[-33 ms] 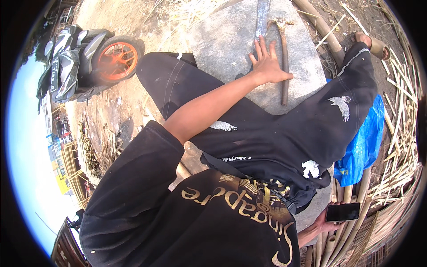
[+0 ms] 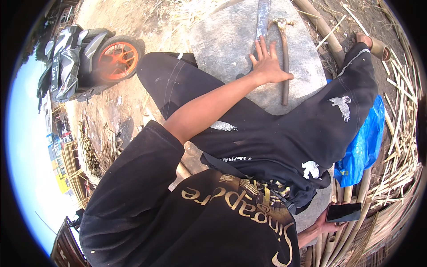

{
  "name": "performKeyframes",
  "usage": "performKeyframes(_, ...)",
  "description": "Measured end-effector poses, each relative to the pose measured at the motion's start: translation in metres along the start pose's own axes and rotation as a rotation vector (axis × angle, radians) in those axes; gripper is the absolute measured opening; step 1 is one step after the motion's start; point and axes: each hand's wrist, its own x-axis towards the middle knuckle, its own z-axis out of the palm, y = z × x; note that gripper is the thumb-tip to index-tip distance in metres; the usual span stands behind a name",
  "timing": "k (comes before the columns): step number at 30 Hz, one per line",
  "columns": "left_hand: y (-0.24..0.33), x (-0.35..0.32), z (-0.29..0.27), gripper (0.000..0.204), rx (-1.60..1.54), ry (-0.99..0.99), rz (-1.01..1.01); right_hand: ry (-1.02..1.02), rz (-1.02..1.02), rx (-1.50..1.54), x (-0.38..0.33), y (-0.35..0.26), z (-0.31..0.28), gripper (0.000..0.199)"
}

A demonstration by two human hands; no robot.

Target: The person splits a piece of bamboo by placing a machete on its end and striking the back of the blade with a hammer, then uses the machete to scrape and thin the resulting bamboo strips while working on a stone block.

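Note:
My left hand [image 2: 268,66] is spread over a grey stone-like slab [image 2: 218,44], fingers apart and thumb stretched to the right. Its fingertips reach the near end of a long flat blue-grey metal blade [image 2: 262,20]; whether they press on it I cannot tell. Beside the hand lies a brown hammer-shaped tool [image 2: 284,58], its rod passing close to my thumb. A dark piece partly hidden by my wrist may be the blade's handle. At the lower right, my right hand [image 2: 327,223] is closed around the edge of a smartphone [image 2: 344,212] with a dark screen.
My legs in black trousers [image 2: 249,120] straddle the slab. A blue plastic sheet [image 2: 360,147] lies by my right leg, with bamboo poles [image 2: 331,244] and split bamboo strips [image 2: 396,164] around it. A motorcycle [image 2: 84,62] with an orange wheel stands at the far left.

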Motion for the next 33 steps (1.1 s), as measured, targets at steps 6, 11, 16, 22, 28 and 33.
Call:
performKeyframes(6,0.0,0.0,-0.002,0.135,0.001,-0.008,0.007,-0.367,0.056,0.176,0.011,-0.017,0.023,0.075)
performKeyframes(11,0.0,0.001,-0.002,0.135,-0.002,-0.022,-0.005,-0.334,0.026,0.186,0.005,-0.027,0.053,0.077)
performKeyframes(16,0.0,-0.001,-0.003,0.134,-0.029,-0.007,-0.004,-0.397,0.054,0.188,0.015,-0.034,0.046,0.086)
performKeyframes(22,0.0,-0.002,-0.004,0.135,-0.049,-0.003,0.0,-0.428,0.022,0.034,0.003,-0.035,0.076,0.085)
performKeyframes(28,-0.001,-0.003,-0.008,0.137,-0.081,-0.023,-0.016,-0.496,0.092,0.086,0.001,-0.033,0.099,0.079)
performKeyframes(33,-0.002,-0.002,-0.009,0.138,-0.066,-0.04,-0.006,-0.52,0.125,0.026,0.006,-0.037,0.095,0.08)
